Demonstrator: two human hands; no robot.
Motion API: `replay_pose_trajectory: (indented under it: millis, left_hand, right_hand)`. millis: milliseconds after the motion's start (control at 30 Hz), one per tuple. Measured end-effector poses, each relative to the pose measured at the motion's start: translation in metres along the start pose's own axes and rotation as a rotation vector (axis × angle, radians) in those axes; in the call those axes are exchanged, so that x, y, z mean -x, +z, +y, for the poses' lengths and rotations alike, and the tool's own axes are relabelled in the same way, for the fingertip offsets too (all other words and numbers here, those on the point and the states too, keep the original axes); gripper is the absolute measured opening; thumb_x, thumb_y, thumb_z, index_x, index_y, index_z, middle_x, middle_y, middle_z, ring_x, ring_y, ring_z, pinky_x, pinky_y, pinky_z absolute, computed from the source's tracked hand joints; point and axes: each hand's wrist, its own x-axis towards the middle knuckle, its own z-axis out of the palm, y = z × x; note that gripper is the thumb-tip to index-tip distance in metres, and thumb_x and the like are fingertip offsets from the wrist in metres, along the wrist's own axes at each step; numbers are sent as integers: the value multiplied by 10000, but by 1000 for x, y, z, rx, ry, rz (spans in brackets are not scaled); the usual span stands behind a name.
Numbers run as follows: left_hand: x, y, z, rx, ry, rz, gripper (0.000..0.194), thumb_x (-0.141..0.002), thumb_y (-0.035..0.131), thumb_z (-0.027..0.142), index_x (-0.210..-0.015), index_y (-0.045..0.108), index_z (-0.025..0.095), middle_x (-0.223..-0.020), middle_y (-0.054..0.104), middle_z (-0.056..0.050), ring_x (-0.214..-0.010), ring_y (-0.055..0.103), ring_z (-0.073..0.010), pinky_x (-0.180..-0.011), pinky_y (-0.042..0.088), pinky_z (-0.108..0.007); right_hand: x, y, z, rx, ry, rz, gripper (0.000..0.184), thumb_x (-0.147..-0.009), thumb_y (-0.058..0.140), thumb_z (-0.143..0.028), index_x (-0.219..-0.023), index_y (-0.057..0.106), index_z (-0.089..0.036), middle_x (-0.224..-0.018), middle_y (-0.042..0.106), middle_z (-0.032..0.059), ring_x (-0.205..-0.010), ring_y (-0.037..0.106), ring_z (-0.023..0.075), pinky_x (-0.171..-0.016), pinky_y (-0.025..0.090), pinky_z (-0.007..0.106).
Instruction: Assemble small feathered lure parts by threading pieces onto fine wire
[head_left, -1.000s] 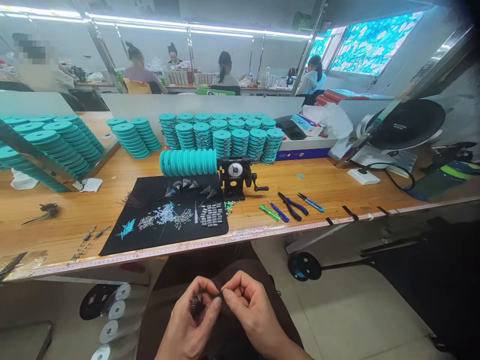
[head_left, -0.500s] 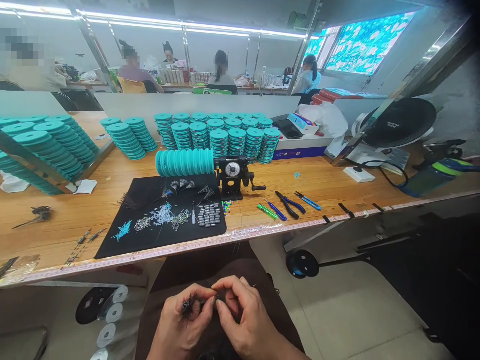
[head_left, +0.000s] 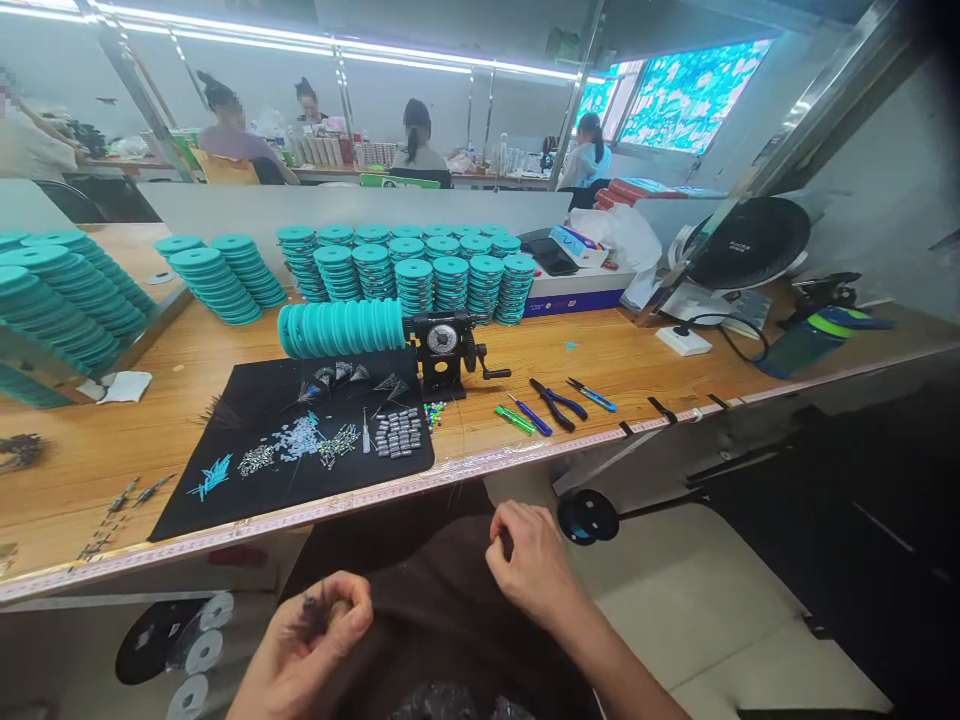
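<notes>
Above my lap, my left hand [head_left: 315,640] is curled closed around a small dark, bristly bundle [head_left: 309,608], which looks like bunched thin line or wire. To its right and a little higher, my right hand [head_left: 529,555] is apart from it, thumb and fingers pinched together. Anything in that pinch is too fine to see. Nearest on the bench is a black mat [head_left: 247,400] bearing teal slivers [head_left: 214,477], clear small pieces [head_left: 298,437], grey cylinders [head_left: 398,432] and small metal parts [head_left: 257,459].
Behind the mat stands a hand-cranked winder [head_left: 442,345] carrying teal spools [head_left: 341,328]. More stacked teal spools [head_left: 450,285] line the back. Pliers [head_left: 556,403], snips [head_left: 592,394], and a green tool [head_left: 514,419] lie right. A bottle [head_left: 806,340] lies far right. Several people sit beyond.
My hands, fingertips together before, have come apart: the right moved up and right, the left down and left. The dark bundle stays in my left hand. The whole view has shifted slightly.
</notes>
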Motion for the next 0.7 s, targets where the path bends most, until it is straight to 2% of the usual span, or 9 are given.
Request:
replay_pose_trajectory:
  millis: [67,133,233,300,367,433,567,633,700]
  left_hand:
    - [-1,10,1,-95,45,23,383,-771,676,542,-671,602,179,-573,298,61,-536,252,-107,-472,261,-212]
    - [-2,23,1,-214,96,43,329,-801,661,489,-706,627,176,-561,345,57,-521,286,-106,-473,267,-216]
    - [-5,35,-1,-352,147,-2,241,-811,662,411,-732,647,184,-585,478,30,-524,381,-114,-493,323,-216]
    - [-8,34,-4,-298,143,-13,166,-805,674,362,-847,654,203,-617,492,36,-543,415,-116,-522,364,-207]
    - [-9,28,-8,-111,110,-41,268,-771,708,344,-997,625,225,-708,522,29,-597,456,-118,-556,397,-195]
    - [-9,22,-12,137,30,-141,384,-750,722,385,-1074,582,234,-815,564,4,-608,467,-111,-533,395,-189]
    - [-8,23,-18,360,-139,-249,268,-861,624,449,-969,544,216,-729,527,28,-475,321,-59,-437,280,-176]
    - [-8,27,-19,347,-127,-254,254,-889,603,450,-887,517,211,-668,478,52,-461,270,-52,-423,223,-175]
    - [-9,30,-18,300,-49,-254,293,-884,610,468,-826,508,199,-644,457,54,-507,305,-67,-461,251,-179]
  right_hand:
    - [3,-8,-5,-84,-60,-91,236,-685,500,-29,-825,581,-201,-826,611,11,-853,571,206,-903,353,377]
    - [9,-13,-22,-307,-101,-268,334,-730,535,-59,-1007,599,-234,-963,633,9,-967,574,204,-929,376,344]
    - [15,-12,-48,-635,8,-449,290,-832,543,-140,-1095,583,-255,-877,610,-20,-816,574,154,-719,436,241]
    - [16,-7,-54,-655,104,-409,199,-867,518,-154,-1029,602,-234,-700,515,-55,-635,490,121,-582,374,218]
    - [14,-1,-50,-591,141,-341,127,-875,522,-160,-938,617,-216,-611,398,-75,-562,388,109,-526,297,225]
    - [12,2,-44,-556,135,-321,75,-875,555,-185,-865,626,-206,-593,342,-79,-555,342,107,-518,262,233]
    - [9,6,-30,-556,125,-309,133,-897,593,-279,-813,669,-209,-605,403,-63,-582,378,116,-556,292,237]
    - [5,8,-23,-457,128,-185,163,-905,596,-314,-823,700,-219,-589,451,-51,-596,409,134,-603,311,257]
    - [0,8,-18,-336,141,-22,176,-907,598,-336,-838,715,-222,-561,467,-44,-602,424,152,-655,321,282]
